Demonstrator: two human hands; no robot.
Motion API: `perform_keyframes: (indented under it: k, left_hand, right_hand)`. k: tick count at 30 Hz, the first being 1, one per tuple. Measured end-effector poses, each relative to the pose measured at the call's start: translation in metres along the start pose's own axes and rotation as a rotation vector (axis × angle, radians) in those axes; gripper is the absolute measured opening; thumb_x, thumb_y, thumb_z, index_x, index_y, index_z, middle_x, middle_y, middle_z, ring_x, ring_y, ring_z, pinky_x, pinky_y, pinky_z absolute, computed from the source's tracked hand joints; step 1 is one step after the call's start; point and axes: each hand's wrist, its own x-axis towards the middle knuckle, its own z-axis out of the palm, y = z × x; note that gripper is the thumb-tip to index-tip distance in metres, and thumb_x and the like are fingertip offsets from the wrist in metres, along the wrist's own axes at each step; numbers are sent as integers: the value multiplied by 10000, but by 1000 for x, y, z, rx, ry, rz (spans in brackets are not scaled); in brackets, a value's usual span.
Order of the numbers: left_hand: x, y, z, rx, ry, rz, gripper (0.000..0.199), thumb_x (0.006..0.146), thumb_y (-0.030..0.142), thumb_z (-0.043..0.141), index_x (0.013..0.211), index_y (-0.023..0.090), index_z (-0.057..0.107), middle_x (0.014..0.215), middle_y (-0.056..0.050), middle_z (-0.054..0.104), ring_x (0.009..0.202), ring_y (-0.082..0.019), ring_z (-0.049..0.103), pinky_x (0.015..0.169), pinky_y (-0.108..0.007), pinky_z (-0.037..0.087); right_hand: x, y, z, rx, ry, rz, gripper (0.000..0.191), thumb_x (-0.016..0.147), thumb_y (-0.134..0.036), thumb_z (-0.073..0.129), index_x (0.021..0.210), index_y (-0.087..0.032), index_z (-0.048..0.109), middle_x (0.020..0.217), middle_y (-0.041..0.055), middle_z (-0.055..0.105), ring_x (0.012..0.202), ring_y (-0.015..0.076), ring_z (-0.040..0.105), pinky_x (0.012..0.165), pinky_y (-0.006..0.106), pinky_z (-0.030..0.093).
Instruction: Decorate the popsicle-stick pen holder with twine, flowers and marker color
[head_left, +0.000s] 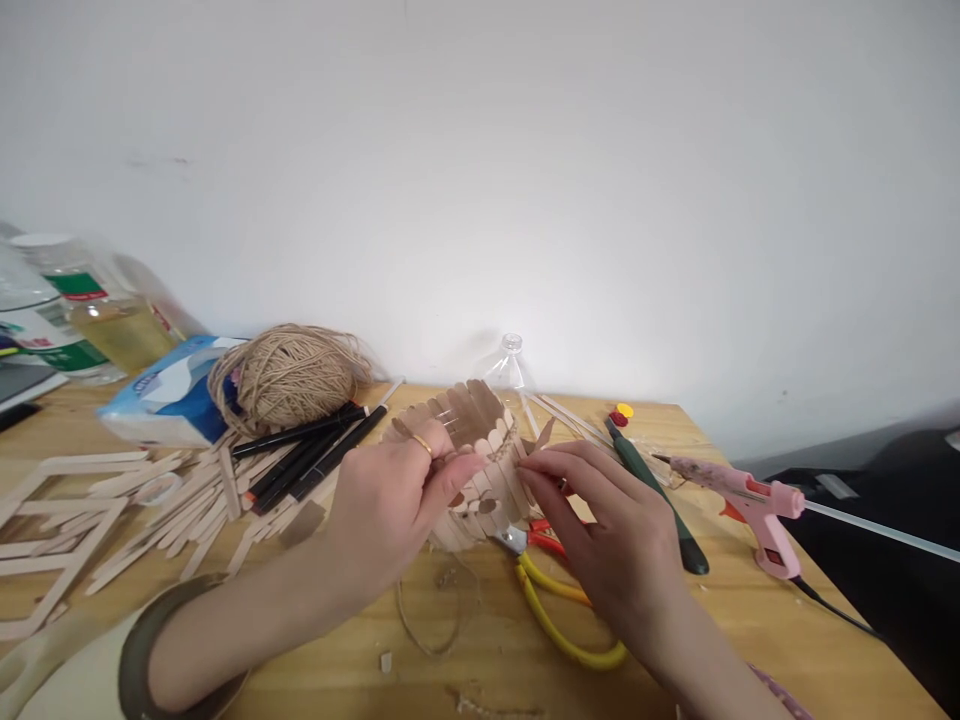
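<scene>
A round basket of upright wooden craft sticks (487, 415) is tilted between my hands, just above the table. My left hand (409, 490) is closed on its near rim, thumb outside and the other fingers curled over into the opening. Against the basket's right side, my right hand (600, 515) makes a pinch with thumb and forefinger; whatever lies between the fingertips is too small to make out. A thin strand of twine (429, 650) loops on the tabletop below the basket. Yellow-handled scissors (555, 625) lie partly under my right hand.
A pink glue gun (761, 500) with its cord rests at the right edge, beside a dark green cutter (664, 500). Behind stands a clear bottle top (510, 370). Leftward are a twine ball (292, 375), black markers (315, 455), loose craft sticks (176, 515), a tissue pack (161, 395) and bottles (112, 325).
</scene>
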Motion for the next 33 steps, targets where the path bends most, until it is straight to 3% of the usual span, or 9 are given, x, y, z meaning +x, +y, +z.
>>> perform_keyframes:
  k: [3, 8, 11, 14, 19, 22, 25, 28, 33]
  left_hand:
    - [-3, 2, 2, 97, 50, 120, 464, 956, 429, 300, 589, 186, 449, 401, 39, 540, 343, -101, 508, 392, -203, 334]
    - [-2, -4, 5, 185, 123, 149, 462, 962, 423, 293, 617, 174, 473, 404, 33, 545, 345, -100, 517, 394, -198, 329]
    - [3, -15, 10, 228, 157, 149, 455, 950, 430, 319, 613, 174, 486, 406, 25, 541, 355, -111, 507, 411, -208, 326]
    - [8, -21, 12, 203, 117, 76, 439, 939, 430, 336, 607, 181, 481, 419, 19, 547, 376, -118, 502, 431, -214, 318]
    - [12, -16, 6, -36, -6, -147, 372, 897, 410, 416, 598, 190, 430, 444, 33, 565, 399, -109, 505, 449, -208, 302]
    - [13, -13, 0, -152, -66, -240, 360, 881, 411, 430, 596, 192, 429, 441, 48, 534, 415, -105, 495, 469, -210, 317]
    - [13, -11, -4, -228, -113, -305, 358, 881, 437, 423, 620, 194, 456, 468, 47, 533, 447, -111, 504, 485, -218, 336]
    - [12, -9, -6, -261, -117, -320, 374, 885, 454, 416, 615, 197, 439, 471, 51, 520, 438, -102, 475, 468, -215, 323]
    - [10, -6, -9, -251, -110, -311, 384, 884, 468, 422, 610, 200, 425, 451, 55, 502, 423, -97, 427, 452, -216, 300]
  right_hand:
    - [-1, 0, 3, -29, -30, 47, 125, 844, -98, 537, 788, -166, 626, 713, 31, 631, 634, 134, 581, 593, 250, 455]
    - [4, 16, 3, 163, 18, 445, 102, 747, -167, 582, 648, -186, 597, 653, 26, 594, 613, 151, 520, 596, 283, 407]
    - [8, 26, -1, 345, -30, 558, 132, 808, -250, 572, 702, -175, 598, 632, 19, 603, 585, 138, 544, 551, 257, 438]
    - [7, 29, 0, 581, -117, 614, 232, 852, -358, 552, 740, -165, 620, 647, 21, 627, 598, 131, 586, 558, 243, 485]
    - [1, 22, 7, 818, -161, 633, 198, 828, -363, 600, 817, -179, 674, 747, 36, 679, 617, 121, 619, 583, 238, 520]
    - [1, 16, 6, 751, -113, 562, 133, 849, -274, 586, 865, -206, 699, 743, 20, 687, 655, 123, 632, 602, 224, 525]
    - [4, 11, 4, 439, -33, 327, 145, 862, -162, 556, 887, -217, 688, 794, 14, 687, 724, 128, 634, 641, 221, 520]
    - [7, 8, 3, 215, 16, 108, 152, 857, -93, 550, 892, -201, 651, 820, 27, 676, 738, 134, 629, 650, 233, 518]
    - [10, 5, 3, -13, 12, -116, 134, 876, -85, 535, 936, -169, 621, 820, 53, 665, 724, 144, 622, 641, 252, 516]
